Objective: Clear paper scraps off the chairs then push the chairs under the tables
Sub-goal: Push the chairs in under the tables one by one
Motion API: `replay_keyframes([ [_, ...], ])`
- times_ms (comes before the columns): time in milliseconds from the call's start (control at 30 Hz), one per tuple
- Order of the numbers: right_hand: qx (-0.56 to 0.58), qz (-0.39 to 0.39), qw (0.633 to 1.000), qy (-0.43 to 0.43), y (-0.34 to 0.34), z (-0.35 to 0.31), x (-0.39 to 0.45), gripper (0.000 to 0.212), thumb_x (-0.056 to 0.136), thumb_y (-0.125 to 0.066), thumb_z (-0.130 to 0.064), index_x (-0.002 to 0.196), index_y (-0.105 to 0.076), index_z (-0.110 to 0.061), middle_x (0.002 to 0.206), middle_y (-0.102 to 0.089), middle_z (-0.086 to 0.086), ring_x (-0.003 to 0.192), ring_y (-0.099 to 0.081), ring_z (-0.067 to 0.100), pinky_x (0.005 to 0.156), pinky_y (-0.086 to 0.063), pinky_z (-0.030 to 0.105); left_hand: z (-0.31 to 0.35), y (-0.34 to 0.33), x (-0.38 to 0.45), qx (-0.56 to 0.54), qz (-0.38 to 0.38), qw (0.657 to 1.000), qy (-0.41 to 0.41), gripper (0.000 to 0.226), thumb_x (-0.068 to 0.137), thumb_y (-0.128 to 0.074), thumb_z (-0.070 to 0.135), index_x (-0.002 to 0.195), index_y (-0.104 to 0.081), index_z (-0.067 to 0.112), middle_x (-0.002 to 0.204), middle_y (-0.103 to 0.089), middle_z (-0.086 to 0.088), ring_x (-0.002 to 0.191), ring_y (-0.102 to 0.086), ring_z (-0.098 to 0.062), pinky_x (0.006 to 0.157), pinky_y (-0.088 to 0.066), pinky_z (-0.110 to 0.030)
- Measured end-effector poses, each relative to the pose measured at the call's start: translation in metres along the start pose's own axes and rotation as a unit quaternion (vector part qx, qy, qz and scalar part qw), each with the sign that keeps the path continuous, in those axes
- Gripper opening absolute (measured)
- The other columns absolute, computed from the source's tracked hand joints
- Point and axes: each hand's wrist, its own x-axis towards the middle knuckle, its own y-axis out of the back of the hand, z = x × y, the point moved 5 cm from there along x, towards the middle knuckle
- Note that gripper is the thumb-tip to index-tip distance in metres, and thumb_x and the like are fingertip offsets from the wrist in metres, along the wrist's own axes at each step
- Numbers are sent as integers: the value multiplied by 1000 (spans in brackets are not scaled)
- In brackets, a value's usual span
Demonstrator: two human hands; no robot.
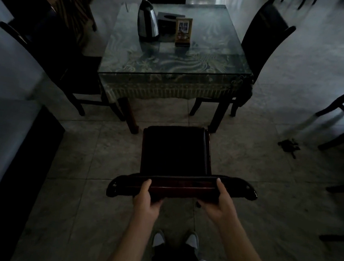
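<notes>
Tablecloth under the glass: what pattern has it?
Swirling pale gold-green floral pattern on the tablecloth, head view.

A chair (pixel 175 149) stands before the table (pixel 172 68), two more flanking it.

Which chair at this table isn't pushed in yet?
The near chair, gripped by both hands: its whole seat sits clear of the table. The left and right chairs are tucked in.

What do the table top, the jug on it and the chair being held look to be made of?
Table top: probably clear glass over patterned cloth; it reflects.
Jug: likely polished metal, shiny.
Chair: dark glossy wood rail, gripped by left hand and right hand; seat material unclear.
</notes>
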Motion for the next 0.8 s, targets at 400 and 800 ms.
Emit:
replay_keyframes([
  [400, -35, 36, 999, 20, 1, 0, 5, 32, 94, -55, -10, 123, -50, 0, 108, -62, 23, 94, -60, 37, 77, -50, 50, -5, 3, 10, 16, 17, 999, -34, 47, 86, -68, 16, 131, -55, 15, 119, -64, -15, 103, -63, -33, 68, -56, -43],
  [800, -49, 75, 994, 70, 6, -9, 10, 21, 89, -61, -7, 110, -57, -3, 98, -66, 19, 84, -65, 31, 61, -59, 43, -10, 1, 15, 9, 11, 1000, -23, 38, 86, -67, 16, 123, -60, 13, 113, -66, -15, 101, -63, -33, 66, -54, -40],
])
